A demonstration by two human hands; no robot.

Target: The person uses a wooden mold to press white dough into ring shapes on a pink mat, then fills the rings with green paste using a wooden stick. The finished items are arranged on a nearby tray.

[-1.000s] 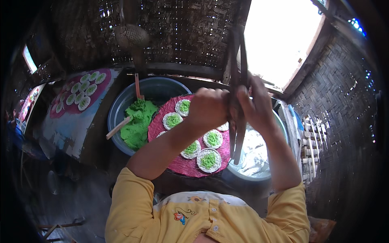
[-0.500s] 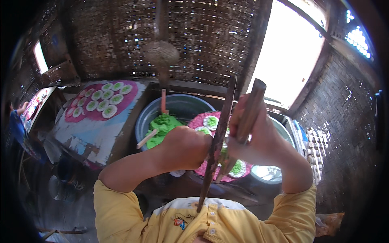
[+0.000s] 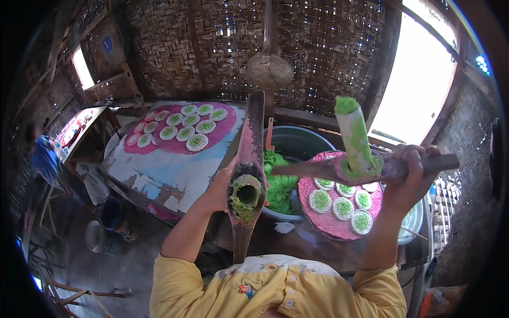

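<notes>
My left hand (image 3: 219, 185) is closed on a long dark wooden press piece (image 3: 253, 122), which stands upright before my chest. Its round hole (image 3: 247, 194) faces up, ringed with pale green residue; my fingers behind it are mostly hidden. In my right hand (image 3: 411, 168) is the end of a wooden plunger bar (image 3: 318, 170), held crosswise. The thick round plunger (image 3: 356, 139) sticks up from it, coated in green with a fuzzy green top. The two pieces are apart. Below the bar, a round pink tray (image 3: 331, 225) bears several white discs with green centres (image 3: 343, 208).
Behind lies a large grey basin (image 3: 313, 130) with green dough (image 3: 281, 183). More discs rest on a pink sheet (image 3: 228, 124) on the table (image 3: 138, 175) at left. A pale basin (image 3: 416, 222) stands at right. Another person (image 3: 45, 159) is at far left.
The plunger bar has swung from upright to crosswise and gone right with my right hand, showing the plunger. The left piece has turned its hole upward. The view has shifted left.
</notes>
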